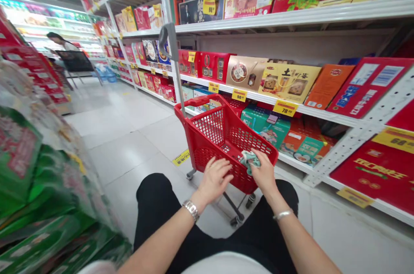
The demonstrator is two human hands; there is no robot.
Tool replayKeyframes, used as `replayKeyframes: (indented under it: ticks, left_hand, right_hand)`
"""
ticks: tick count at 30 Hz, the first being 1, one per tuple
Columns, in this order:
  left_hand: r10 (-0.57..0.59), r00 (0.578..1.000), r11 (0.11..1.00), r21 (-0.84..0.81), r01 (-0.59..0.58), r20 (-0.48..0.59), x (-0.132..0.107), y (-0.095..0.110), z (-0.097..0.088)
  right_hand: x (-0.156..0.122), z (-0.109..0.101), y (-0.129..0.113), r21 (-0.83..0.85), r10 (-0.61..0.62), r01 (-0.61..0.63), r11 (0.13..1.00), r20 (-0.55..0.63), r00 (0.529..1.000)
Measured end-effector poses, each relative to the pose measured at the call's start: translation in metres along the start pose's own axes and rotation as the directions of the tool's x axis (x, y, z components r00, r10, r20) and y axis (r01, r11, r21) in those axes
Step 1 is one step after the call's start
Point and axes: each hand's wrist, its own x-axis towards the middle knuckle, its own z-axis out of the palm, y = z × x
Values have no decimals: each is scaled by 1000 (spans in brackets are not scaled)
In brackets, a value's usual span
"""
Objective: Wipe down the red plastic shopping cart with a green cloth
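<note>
At the right hand (263,171), a crumpled green-and-white packet (249,161) is being gripped, its long axis running toward the open left hand (215,180), above the red shopping-trolley basket (210,125).

Ahead of the left hand (215,179) and right hand (263,170), with its green packet (249,161), the red shopping cart basket (207,110) stands in the way, its pole handle (172,54) rising at upper centre. Blurred green boxes (39,179) crowd the lower left, white store shelving (323,112) blocks the right, and the tile floor (119,136) leaves room at centre left.
</note>
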Motion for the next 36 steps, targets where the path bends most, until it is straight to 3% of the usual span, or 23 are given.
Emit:
replayKeyframes:
  ticks: [4,6,9,13,18,21,23,25,30,34,36]
  left_hand:
    - [-111,979,973,182,143,-172,22,-50,-52]
    - [-168,944,946,223,235,-283,29,-72,-79]
    - [-185,876,905,269,328,-445,37,-96,-112]
    - [-137,820,839,375,394,-556,47,-111,-133]
    - [-190,869,802,439,406,-457,63,-123,-134]
    - [-197,892,816,436,379,-408,74,-130,-130]
    - [-176,902,821,447,355,-393,80,-135,-128]
    - [-128,915,832,461,309,-384,84,-138,-127]
    - [-35,915,913,359,192,-401,88,-128,-124]
    - [-97,875,928,275,252,-474,86,-112,-112]
    - [-121,863,948,202,247,-490,83,-109,-103]
  right_hand:
    - [5,9,-11,-346,80,-3,938,208,975]
    - [6,11,-10,-469,107,4,883,210,972]
    - [13,9,1,-534,51,49,844,171,984]
    - [29,5,17,-564,47,33,825,127,991]
    - [43,4,38,-471,58,-58,880,-14,998]
    - [54,5,53,-218,124,-147,965,-119,985]
    - [66,6,63,-37,192,-202,979,-184,964]
    - [80,10,71,29,220,-219,975,-230,948]
    - [110,28,83,-131,157,-175,976,-133,979]
    - [131,38,82,-229,214,-229,946,-91,973]
    - [139,41,77,-300,270,-260,918,-7,963]
